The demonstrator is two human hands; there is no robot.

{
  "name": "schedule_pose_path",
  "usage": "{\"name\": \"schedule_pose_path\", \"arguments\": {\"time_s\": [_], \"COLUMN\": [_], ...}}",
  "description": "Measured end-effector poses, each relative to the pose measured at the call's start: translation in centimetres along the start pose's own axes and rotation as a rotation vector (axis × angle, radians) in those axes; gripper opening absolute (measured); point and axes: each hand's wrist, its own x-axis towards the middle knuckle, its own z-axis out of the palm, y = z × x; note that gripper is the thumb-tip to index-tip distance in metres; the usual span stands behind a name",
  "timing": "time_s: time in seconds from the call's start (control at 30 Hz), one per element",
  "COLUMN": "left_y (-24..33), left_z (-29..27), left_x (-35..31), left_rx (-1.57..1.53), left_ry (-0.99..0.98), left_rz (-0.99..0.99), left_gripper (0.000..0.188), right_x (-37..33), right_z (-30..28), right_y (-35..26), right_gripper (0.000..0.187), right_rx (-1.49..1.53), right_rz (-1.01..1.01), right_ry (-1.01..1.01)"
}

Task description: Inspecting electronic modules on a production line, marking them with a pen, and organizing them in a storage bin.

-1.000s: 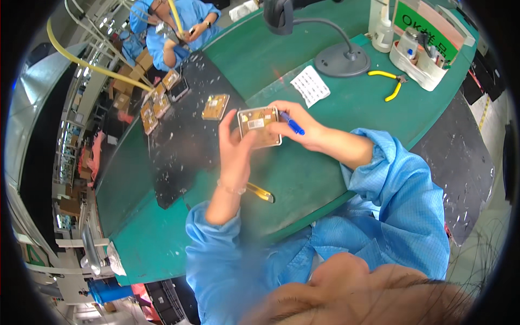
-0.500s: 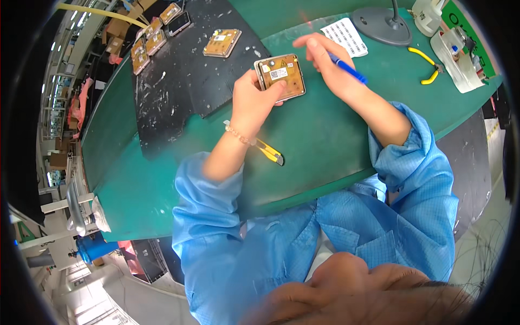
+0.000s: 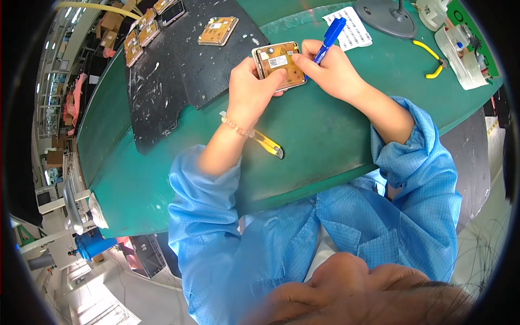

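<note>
My left hand grips a square electronic module by its left side, thumb across its amber face. That face carries a white label and a small warning mark. My right hand has a blue marker pen in its grip, the pen slanting up to the right. My right thumb touches the upper right part of the module, and the pen's lower end is mostly hidden behind my fingers at the module's right edge. Under my left wrist lies a yellow utility knife on the green mat.
A black board at the left bears another module and several more at its far corner. To the far right are a sticker sheet, a grey round stand base, yellow-handled pliers and a white container.
My right hand has come down to the module and now touches it. The marker has swung from pointing down-right to standing steeply upward. The module remains in my left hand.
</note>
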Motion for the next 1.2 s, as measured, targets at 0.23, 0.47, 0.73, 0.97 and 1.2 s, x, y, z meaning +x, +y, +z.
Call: {"name": "schedule_pose_path", "arguments": {"time_s": [0.23,0.47,0.73,0.97,1.2], "left_y": [0.0,0.0,-0.2,0.2,0.0], "left_z": [0.1,0.1,0.1,1.2,1.3], "left_x": [0.0,0.0,-0.2,-1.1,-1.0], "left_rx": [-0.006,0.002,-0.033,-0.049,-0.042], "left_ry": [0.005,0.004,-0.001,-0.072,-0.066], "left_rz": [-0.001,-0.007,0.002,-0.024,-0.015], "left_gripper": [0.028,0.028,0.027,0.027,0.026], "right_x": [0.0,0.0,0.2,0.3,0.3], "right_z": [0.2,0.1,0.0,0.0,0.2], "right_y": [0.2,0.3,0.0,0.4,0.4], "right_gripper": [0.033,0.031,0.031,0.028,0.028], "right_rx": [-0.001,-0.078,0.221,0.238,0.235], "right_rz": [-0.016,-0.052,-0.006,-0.176,-0.191], "right_ry": [0.049,0.053,0.073,0.122,0.141]}}
